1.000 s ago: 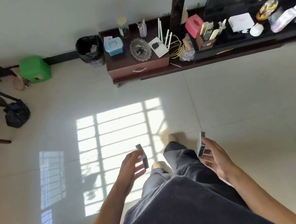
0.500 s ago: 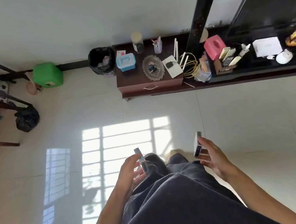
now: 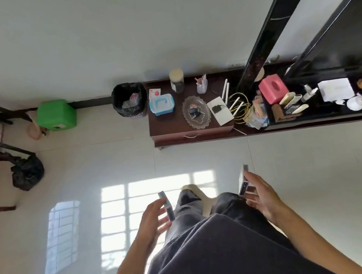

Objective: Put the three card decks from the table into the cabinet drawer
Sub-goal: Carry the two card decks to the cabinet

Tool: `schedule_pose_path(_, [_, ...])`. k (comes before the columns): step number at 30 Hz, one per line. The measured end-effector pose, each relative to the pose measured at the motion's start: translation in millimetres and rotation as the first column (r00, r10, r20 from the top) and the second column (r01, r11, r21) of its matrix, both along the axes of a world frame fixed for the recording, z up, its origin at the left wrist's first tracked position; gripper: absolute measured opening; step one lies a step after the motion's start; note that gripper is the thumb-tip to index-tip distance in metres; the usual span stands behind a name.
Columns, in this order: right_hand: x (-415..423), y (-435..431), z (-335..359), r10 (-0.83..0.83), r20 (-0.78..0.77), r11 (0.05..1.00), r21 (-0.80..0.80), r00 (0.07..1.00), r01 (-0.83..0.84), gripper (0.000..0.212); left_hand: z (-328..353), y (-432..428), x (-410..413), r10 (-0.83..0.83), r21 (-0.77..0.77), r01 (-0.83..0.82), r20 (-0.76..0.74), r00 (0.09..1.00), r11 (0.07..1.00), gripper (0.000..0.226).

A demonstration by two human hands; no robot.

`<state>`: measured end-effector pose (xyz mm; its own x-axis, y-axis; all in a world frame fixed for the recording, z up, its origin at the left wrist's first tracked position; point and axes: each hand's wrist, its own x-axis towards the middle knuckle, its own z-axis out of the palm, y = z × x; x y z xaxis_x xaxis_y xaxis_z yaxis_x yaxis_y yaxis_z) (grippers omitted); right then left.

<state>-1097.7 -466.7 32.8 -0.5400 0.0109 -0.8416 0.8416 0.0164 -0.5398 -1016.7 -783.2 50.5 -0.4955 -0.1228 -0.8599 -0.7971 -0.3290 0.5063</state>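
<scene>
My left hand (image 3: pixel 155 218) grips one boxed card deck (image 3: pixel 167 205) on edge, at waist height over the floor. In my right hand (image 3: pixel 262 195) is a thicker bundle of boxed card decks (image 3: pixel 243 180); how many it holds I cannot tell. The dark wooden cabinet (image 3: pixel 168 124) stands ahead against the wall. Its drawer (image 3: pixel 192 134), with a pale curved handle, is closed. Both hands are well short of the cabinet, with a stretch of tiled floor between.
On the cabinet top sit a blue box (image 3: pixel 161 104), a glass dish (image 3: pixel 196 112), a jar (image 3: pixel 176 80) and a white router (image 3: pixel 220 110). A black bin (image 3: pixel 130 100) and green stool (image 3: pixel 56 115) stand left; a cluttered dark shelf (image 3: pixel 327 115) runs right.
The view has tilted up and the cabinet now sits lower in frame and looks larger. Both hands keep their decks, shifting only slightly as I step forward.
</scene>
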Motion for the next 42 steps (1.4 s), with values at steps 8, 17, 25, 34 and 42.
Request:
schedule_pose_path(8, [-72.5, -25.4, -2.3, -0.013, 0.032, 1.000, -0.025, 0.999, 0.014, 0.053, 5.8, -15.5, -108.0, -0.083, 0.005, 0.083, -0.015, 0.996, 0.997, 0.056])
schedule_pose_path(17, [-165.3, -21.1, -28.9, 0.082, 0.073, 0.996, -0.032, 0.994, -0.079, 0.040, -19.4, 7.5, -191.2, -0.112, -0.096, 0.122, 0.103, 0.988, 0.988, 0.058])
schedule_pose_path(25, [-249.7, -42.8, -69.0, 0.316, 0.099, 0.947, 0.021, 0.944, -0.319, 0.033, -59.4, -3.9, -251.0, -0.078, -0.175, 0.099, 0.121, 0.990, 0.980, 0.074])
schedule_pose_path(34, [-314.9, -107.9, -171.6, 0.568, 0.054, 0.818, 0.080, 0.821, -0.570, 0.067, -177.1, -34.4, -306.8, -0.233, -0.360, 0.270, 0.145, 0.962, 0.893, 0.082])
schedule_pose_path(42, [-379.3, -179.6, -304.3, 0.774, -0.090, 0.621, 0.307, 0.627, -0.721, 0.088, -313.5, -83.3, -368.7, -0.552, -0.592, 0.492, 0.095, 0.829, 0.638, 0.079])
